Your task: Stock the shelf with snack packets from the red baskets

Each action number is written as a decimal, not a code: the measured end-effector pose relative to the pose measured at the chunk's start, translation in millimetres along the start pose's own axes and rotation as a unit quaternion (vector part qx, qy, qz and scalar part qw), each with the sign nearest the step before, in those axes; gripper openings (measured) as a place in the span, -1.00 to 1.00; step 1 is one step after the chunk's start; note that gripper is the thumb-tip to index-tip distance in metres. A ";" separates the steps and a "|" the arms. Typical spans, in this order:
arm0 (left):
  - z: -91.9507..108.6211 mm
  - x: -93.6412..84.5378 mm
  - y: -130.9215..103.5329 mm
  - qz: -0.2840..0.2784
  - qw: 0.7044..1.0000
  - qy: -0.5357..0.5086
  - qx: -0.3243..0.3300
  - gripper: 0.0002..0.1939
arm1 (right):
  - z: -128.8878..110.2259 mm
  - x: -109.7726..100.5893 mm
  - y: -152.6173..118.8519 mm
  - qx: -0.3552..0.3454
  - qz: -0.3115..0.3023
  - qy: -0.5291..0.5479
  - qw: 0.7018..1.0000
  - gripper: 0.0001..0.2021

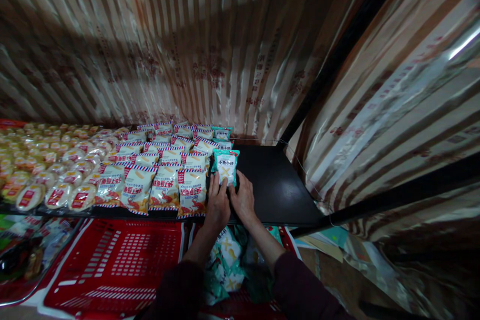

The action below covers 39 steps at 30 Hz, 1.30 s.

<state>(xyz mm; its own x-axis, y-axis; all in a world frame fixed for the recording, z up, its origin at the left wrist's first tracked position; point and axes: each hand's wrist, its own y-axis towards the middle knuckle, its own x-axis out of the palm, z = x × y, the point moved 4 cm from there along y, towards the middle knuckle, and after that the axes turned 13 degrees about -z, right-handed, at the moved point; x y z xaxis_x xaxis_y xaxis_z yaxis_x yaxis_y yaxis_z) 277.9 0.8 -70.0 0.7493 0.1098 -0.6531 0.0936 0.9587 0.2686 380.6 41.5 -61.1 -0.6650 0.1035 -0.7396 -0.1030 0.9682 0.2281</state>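
Observation:
A teal-and-white snack bag (226, 164) stands on the black shelf between my two hands. My left hand (218, 205) has its fingers closed on the bag's lower left part. From the lower right, my right hand (243, 199) holds the same bag. Two more teal bags (223, 133) are in line behind it, the nearer one partly hidden. Just left of my left hand is a red-and-white striped snack bag (192, 192), the front one of several rows of that kind. Below my forearms, a red basket holds more teal bags (229, 250).
Left on the shelf lie many round wrapped snacks (58, 194). The black shelf surface (283, 190) extends right to a metal post (333, 55). Under the shelf edge stands a red basket (90, 265). Striped curtain (168, 45) hangs behind and at the right.

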 end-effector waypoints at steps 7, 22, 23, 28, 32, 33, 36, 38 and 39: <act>-2.5 -0.2 0.9 0.004 1.000 -0.010 -0.016 -0.50 | 0.3 7.1 7.8 -0.029 -0.010 0.062 0.998 -0.48; -0.7 -1.8 -1.5 0.014 1.000 -0.010 0.002 -0.45 | 1.1 5.3 9.8 -0.027 -0.019 0.092 0.995 -0.46; -0.6 -1.8 -1.5 0.012 1.000 -0.011 0.006 -0.45 | 1.3 5.4 9.8 -0.026 -0.021 0.091 0.995 -0.47; -2.2 -1.5 -1.5 0.022 0.999 -0.015 0.018 -0.45 | 2.2 6.5 9.6 -0.025 -0.027 0.089 0.995 -0.49; -2.6 0.1 -1.4 0.017 1.000 -0.009 0.010 -0.45 | -1.5 -2.2 10.9 -0.035 0.005 0.069 0.997 -0.48; -2.3 0.3 -1.5 0.015 1.000 -0.006 0.009 -0.45 | -4.9 -6.4 12.5 -0.049 0.017 0.059 0.997 -0.49; -0.5 -0.3 -2.0 0.011 1.000 -0.002 0.015 -0.45 | -20.3 -19.9 24.0 -0.109 0.041 0.028 0.993 -0.53; 0.7 -1.1 -2.3 0.007 1.000 -0.002 0.018 -0.44 | -30.3 -26.7 37.9 -0.128 0.035 0.007 0.991 -0.56; 1.3 -1.6 -2.4 0.004 1.000 -0.002 0.016 -0.45 | -34.8 -29.0 46.0 -0.131 0.030 -0.005 0.991 -0.56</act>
<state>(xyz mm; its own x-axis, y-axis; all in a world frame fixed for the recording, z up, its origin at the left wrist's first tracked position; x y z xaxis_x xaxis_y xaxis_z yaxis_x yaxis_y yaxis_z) 277.4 -2.0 -68.7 0.7531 0.1161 -0.6476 0.1090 0.9487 0.2968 369.5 75.1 -7.1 -0.6688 0.1619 -0.7256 -0.2539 0.8676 0.4276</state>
